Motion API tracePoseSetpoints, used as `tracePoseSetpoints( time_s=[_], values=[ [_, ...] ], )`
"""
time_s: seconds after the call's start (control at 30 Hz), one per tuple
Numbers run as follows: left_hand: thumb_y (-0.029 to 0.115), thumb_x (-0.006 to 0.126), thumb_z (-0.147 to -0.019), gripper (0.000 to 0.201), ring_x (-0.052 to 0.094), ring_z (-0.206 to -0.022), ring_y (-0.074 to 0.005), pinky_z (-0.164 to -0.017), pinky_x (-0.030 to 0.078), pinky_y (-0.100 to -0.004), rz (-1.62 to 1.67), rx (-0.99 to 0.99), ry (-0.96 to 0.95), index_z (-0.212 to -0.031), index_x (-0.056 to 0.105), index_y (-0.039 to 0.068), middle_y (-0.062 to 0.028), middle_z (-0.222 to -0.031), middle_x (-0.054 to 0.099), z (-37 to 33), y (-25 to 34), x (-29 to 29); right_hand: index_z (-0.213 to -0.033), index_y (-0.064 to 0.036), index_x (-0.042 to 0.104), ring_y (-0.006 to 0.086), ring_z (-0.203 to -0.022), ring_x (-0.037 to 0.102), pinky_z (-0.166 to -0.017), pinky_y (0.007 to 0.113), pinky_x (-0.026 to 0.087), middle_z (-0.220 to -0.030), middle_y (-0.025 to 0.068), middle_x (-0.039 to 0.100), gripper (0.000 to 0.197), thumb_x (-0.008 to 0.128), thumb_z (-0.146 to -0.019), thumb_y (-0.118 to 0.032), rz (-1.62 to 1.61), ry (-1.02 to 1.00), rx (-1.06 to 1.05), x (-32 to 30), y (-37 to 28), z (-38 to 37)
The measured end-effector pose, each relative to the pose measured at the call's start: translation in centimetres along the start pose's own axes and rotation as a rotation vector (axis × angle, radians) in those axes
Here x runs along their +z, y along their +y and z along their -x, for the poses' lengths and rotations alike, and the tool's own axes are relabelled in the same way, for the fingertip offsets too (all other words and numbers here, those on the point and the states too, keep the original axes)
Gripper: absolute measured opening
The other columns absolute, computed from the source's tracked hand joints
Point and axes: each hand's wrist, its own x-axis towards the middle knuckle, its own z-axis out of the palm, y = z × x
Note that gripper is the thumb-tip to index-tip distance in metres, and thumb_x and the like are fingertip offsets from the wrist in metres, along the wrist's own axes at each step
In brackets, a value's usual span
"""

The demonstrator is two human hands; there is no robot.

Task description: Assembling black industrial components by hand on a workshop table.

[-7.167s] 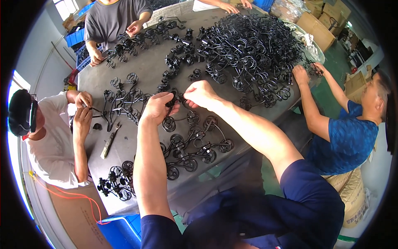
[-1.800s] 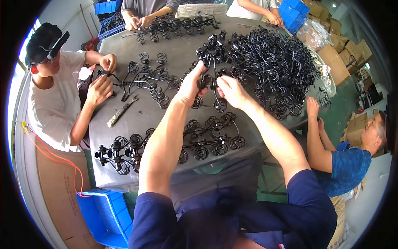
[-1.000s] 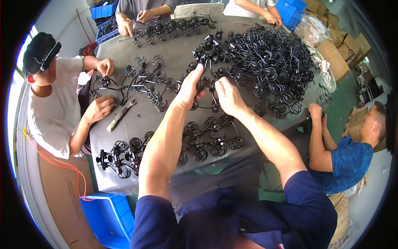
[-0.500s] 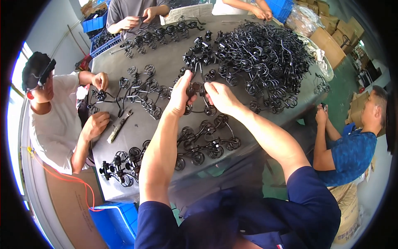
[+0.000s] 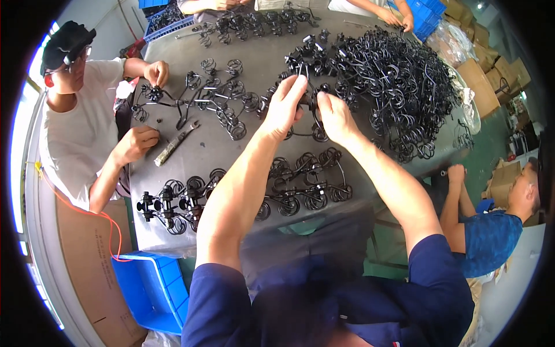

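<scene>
Over the middle of the table, my left hand [image 5: 283,109] and my right hand [image 5: 336,119] close around a black bent-wire part [image 5: 311,102] with coils and a dark clamp-like joint. Thin rods of it reach up between my fingertips, and a curved wire hangs below them. My fingers partly hide the joint. Just beyond my hands stand small black clamp pieces [image 5: 306,53]. Nearer to me, several black coiled-wire assemblies [image 5: 289,188] lie in a row, partly behind my left forearm.
A large heap of black coiled wire parts [image 5: 399,87] covers the table's right side. At left, a person's hand [image 5: 156,73] holds a similar part; a wrench [image 5: 176,144] with a wrapped handle lies nearby. A blue bin [image 5: 153,289] stands below the table's edge. Other people sit around.
My view has shifted, so the table and people appear displaced. Both my hands keep hold of the wire part, a little higher and further right in the picture.
</scene>
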Motion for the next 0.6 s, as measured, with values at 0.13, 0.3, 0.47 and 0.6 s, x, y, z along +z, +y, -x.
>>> tracePoseSetpoints(
  time_s=[0.13,0.3,0.47,0.6],
  values=[
    [0.055,0.061,-0.088,0.079,0.041,-0.064,-0.0071,-0.053,0.037,-0.0218,-0.051,0.049,0.008,-0.141,0.039,0.001,-0.008,-0.104,0.059,0.6,0.6,0.8,-0.074,-0.0064,0.052,0.0104,-0.049,0.042,-0.045,0.029,0.033,-0.058,-0.0002,0.047,0.043,0.04,-0.099,-0.039,-0.281,-0.15,0.329,-0.9,-1.0,-0.6],
    [0.047,0.061,-0.093,0.074,0.043,-0.067,-0.0069,-0.057,0.039,-0.0219,-0.076,0.175,-0.001,-0.143,0.034,-0.001,-0.0076,-0.104,0.059,0.7,0.5,1.7,-0.076,-0.0129,0.048,0.0043,-0.04,0.026,-0.036,0.024,0.018,-0.054,-0.0085,0.035,0.038,0.044,-0.097,-0.045,-0.41,-0.194,0.617,-2.1,-2.2,-0.5],
    [0.048,0.055,-0.095,0.062,0.044,-0.068,-0.0069,-0.057,0.037,-0.021,-0.185,0.292,-0.008,-0.141,0.041,0.009,-0.0011,-0.099,0.055,-0.4,-1.5,1.3,-0.079,-0.0099,0.048,0.0064,-0.039,0.029,-0.035,0.026,0.021,-0.056,-0.0051,0.037,0.035,0.043,-0.097,-0.039,-0.547,-0.256,0.762,-2.0,-2.1,0.1],
    [0.049,0.056,-0.094,0.064,0.044,-0.062,-0.0073,-0.054,0.036,-0.021,-0.219,0.206,-0.048,-0.142,0.04,0.009,-0.0016,-0.096,0.055,0.0,-1.3,1.4,-0.087,-0.0046,0.051,0.0072,-0.04,0.032,-0.034,0.026,0.023,-0.057,-0.0028,0.04,0.037,0.042,-0.098,-0.039,-0.597,-0.265,0.805,-1.9,-1.0,0.2]
  ],
)
